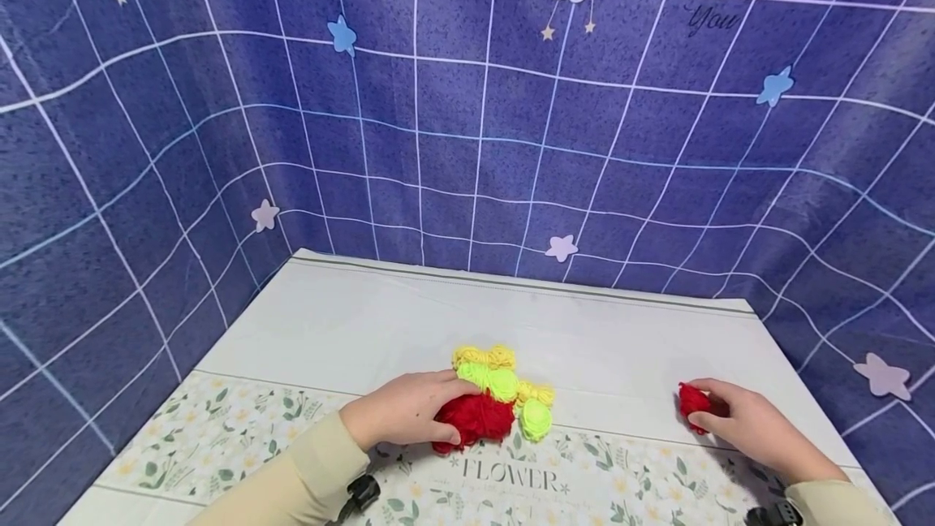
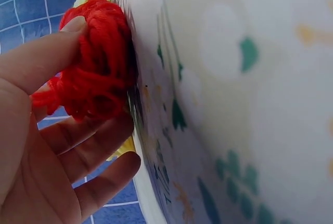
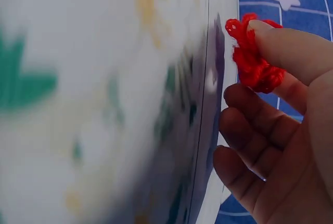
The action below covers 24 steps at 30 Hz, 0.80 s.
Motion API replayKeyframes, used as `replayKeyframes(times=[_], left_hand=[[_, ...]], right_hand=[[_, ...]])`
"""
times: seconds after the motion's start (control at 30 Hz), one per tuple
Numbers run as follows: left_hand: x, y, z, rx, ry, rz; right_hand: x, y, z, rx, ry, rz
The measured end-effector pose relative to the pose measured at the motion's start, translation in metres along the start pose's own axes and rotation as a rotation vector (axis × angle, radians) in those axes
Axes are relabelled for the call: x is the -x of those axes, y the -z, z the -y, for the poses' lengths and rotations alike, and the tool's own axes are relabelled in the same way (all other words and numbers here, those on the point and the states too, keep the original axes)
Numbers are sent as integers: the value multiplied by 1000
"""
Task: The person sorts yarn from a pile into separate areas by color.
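Observation:
My left hand (image 1: 409, 410) grips a large red yarn bundle (image 1: 478, 419) at its left side, near the middle of the table. In the left wrist view, the thumb lies on the red yarn (image 2: 101, 52) and the lower fingers spread beneath it. Off to the right, my right hand (image 1: 756, 426) holds a small red yarn ball (image 1: 692, 406). The right wrist view shows this small ball (image 3: 255, 60) pinched between thumb and forefinger, the other fingers loosely bent. Bright green yarn (image 1: 488, 380) lies against the far side of the large red bundle.
Yellow yarn (image 1: 484, 357) lies behind the green yarn. A smaller yellow bundle (image 1: 536, 393) and a green ball (image 1: 536, 420) sit right of the large red bundle. The white table (image 1: 351, 307) has a flowered cover (image 1: 241, 433) at its front, with blue curtains (image 1: 453, 144) around it.

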State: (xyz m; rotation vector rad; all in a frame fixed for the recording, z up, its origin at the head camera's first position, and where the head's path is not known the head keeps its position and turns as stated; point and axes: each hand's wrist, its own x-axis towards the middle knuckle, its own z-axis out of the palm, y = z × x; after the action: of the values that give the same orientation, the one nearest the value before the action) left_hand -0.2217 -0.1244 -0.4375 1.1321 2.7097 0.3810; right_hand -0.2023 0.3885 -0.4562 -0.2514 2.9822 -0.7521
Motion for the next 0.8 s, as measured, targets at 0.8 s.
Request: replayKeyframes(times=[0.8], left_hand=[[-3,-2,3,-12,-9,-22]], right_hand=[[8,8,-13,1,-61,66]])
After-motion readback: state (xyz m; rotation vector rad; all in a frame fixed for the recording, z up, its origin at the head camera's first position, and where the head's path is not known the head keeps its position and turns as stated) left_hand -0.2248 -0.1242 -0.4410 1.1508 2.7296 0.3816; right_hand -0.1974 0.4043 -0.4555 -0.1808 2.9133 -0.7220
